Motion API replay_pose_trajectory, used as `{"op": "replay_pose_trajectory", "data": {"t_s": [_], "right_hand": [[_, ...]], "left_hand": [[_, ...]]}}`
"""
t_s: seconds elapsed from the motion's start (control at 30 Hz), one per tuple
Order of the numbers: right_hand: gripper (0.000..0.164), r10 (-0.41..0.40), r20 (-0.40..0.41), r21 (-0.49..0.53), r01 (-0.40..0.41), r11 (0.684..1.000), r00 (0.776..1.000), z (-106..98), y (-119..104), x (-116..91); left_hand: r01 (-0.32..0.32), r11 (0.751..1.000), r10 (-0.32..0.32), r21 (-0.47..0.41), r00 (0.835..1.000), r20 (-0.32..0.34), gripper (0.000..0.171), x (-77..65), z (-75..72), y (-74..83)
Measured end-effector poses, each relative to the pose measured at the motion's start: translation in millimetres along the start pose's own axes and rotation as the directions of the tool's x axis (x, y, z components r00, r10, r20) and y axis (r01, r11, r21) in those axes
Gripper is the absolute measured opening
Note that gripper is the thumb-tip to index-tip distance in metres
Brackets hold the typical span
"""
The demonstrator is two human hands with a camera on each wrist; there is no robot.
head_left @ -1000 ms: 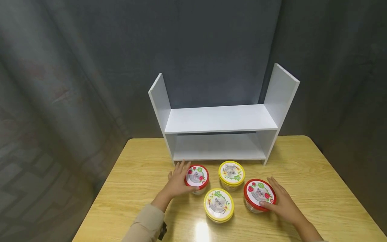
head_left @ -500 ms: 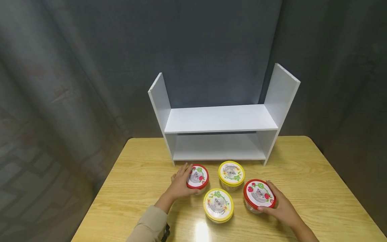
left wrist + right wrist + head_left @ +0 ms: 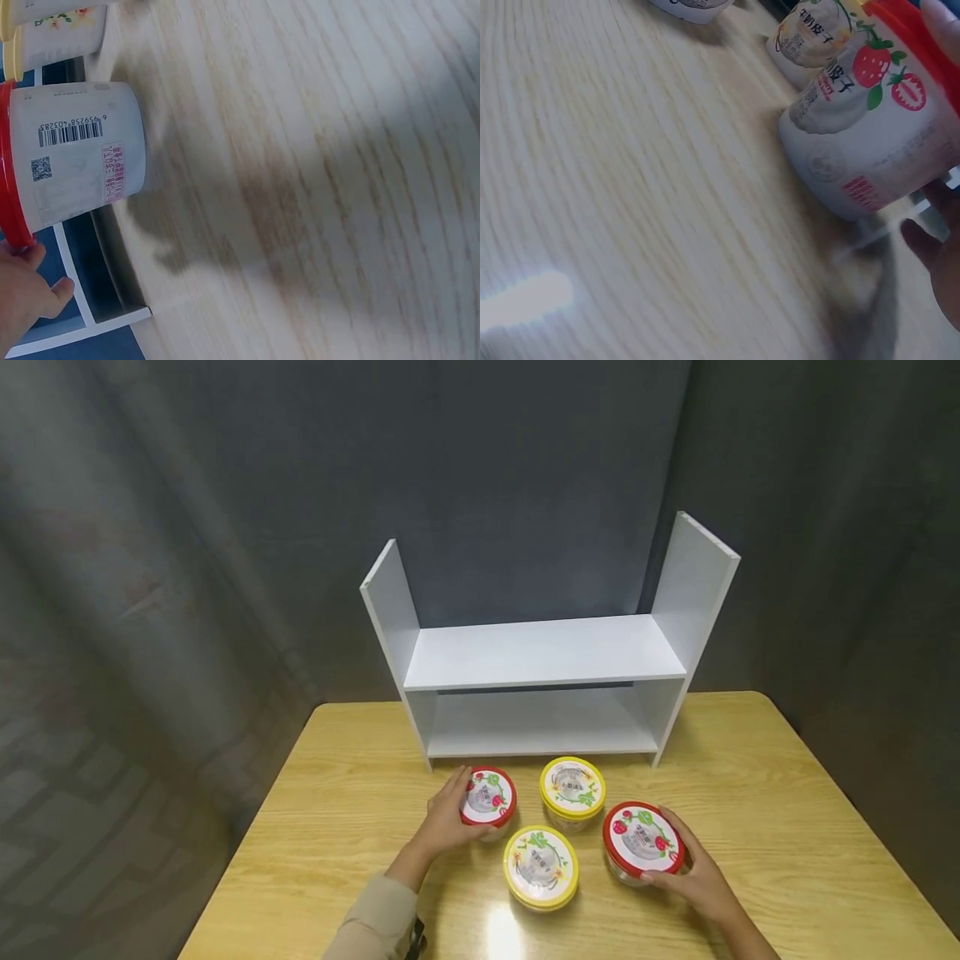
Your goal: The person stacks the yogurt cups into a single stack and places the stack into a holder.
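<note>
My left hand (image 3: 444,818) grips a red-lidded tub (image 3: 487,796) from its left side, thumb at the near edge and fingers along the lid. A barcode shows on that tub's white wall in the left wrist view, where fingers (image 3: 34,289) are at the lid. At the right, a second red-lidded tub (image 3: 642,837) is held between the thumb and fingers of my right hand (image 3: 697,872). Strawberries are printed on its side (image 3: 877,112) in the right wrist view. Between the hands stand two yellow-lidded tubs, one farther back (image 3: 572,787) and one nearer (image 3: 541,867).
Behind the tubs stands a white two-tier shelf (image 3: 543,656) with tall side panels. It rests on a light wooden table (image 3: 337,777). Dark grey curtains (image 3: 525,468) hang around the back and sides.
My right fingers and thumb have closed in around the right red-lidded tub. The left hand has settled slightly against its own tub. The tubs stay almost where they were.
</note>
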State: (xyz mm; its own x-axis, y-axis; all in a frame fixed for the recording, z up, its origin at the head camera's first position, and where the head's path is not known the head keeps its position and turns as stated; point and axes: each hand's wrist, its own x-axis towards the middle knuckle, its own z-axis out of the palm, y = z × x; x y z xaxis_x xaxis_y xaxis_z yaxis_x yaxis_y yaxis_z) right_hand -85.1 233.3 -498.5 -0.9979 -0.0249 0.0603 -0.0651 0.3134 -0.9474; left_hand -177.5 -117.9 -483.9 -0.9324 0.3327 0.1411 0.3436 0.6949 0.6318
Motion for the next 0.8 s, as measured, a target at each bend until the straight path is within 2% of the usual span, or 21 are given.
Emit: {"op": "replay_pose_trajectory", "data": {"t_s": [0.13,0.27,0.53,0.8], "right_hand": [[0.090,-0.062,-0.013,0.102,0.063,0.993,0.998,3.5,4.7,-2.4],[0.088,-0.068,-0.039,0.134,0.072,0.988,0.997,5.7,4.8,-4.0],[0.089,-0.027,-0.049,0.136,0.034,0.990,0.998,7.0,3.7,-2.5],[0.089,0.028,-0.042,0.111,-0.023,0.994,0.999,4.8,7.0,-2.9]], "left_hand": [[0.014,0.999,-0.014,-0.043,1.000,-0.004,0.098,-0.6,2.0,-1.1],[0.019,0.995,-0.020,-0.093,1.000,-0.009,0.099,-1.4,4.2,-3.2],[0.013,0.982,-0.028,-0.187,0.997,-0.078,0.099,-2.2,11.1,-9.7],[0.019,0.967,-0.051,-0.254,0.992,-0.119,0.097,-3.6,8.9,-3.6]]}}
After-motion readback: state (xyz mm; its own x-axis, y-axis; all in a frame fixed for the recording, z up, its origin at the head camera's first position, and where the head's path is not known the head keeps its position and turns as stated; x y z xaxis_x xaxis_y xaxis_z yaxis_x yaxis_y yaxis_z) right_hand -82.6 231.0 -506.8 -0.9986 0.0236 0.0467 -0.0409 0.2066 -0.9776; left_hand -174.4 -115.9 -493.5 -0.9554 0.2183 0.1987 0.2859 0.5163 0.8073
